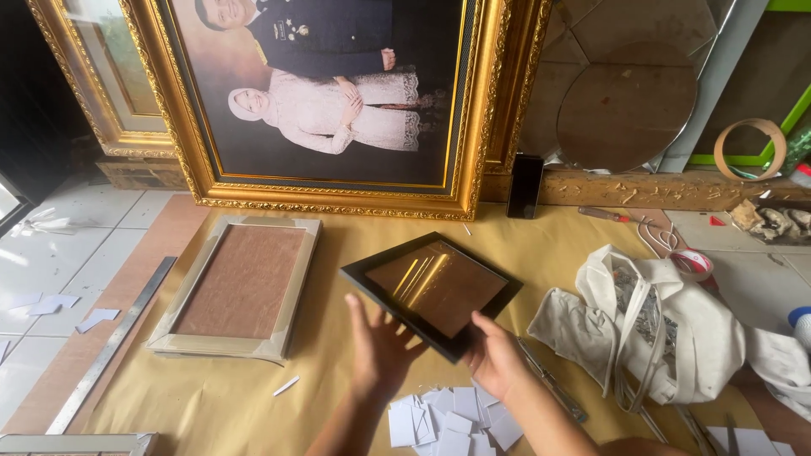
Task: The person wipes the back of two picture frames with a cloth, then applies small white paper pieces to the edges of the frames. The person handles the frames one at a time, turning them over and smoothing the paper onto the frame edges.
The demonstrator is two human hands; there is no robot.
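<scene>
Both hands are closed on a small black picture frame point(432, 291), held tilted just above the brown paper sheet point(338, 253) near its front edge: the left hand point(380, 348) is spread flat under the frame's near left side, and the right hand point(494, 359) grips its near corner. Reflections are seen in the frame's glass.

At the far left, a long metal ruler point(110, 346) is laid along the paper's left edge. Beside it, a silver frame point(241, 287) is laid face down, its brown backing board uppermost. A scatter of small white paper pieces point(448, 418) is found at the front edge, between the forearms and partly covered by them. Behind, along the back edge, a large gilt-framed portrait point(338, 101) is propped, its top cut off. A small black upright object point(525, 186) is stood next to it; what it is cannot be told. Towards the right edge, a crumpled white cloth bag point(650, 329) is slumped, its contents hard to make out. A roll of tape point(750, 149) is seen at the far right.
</scene>
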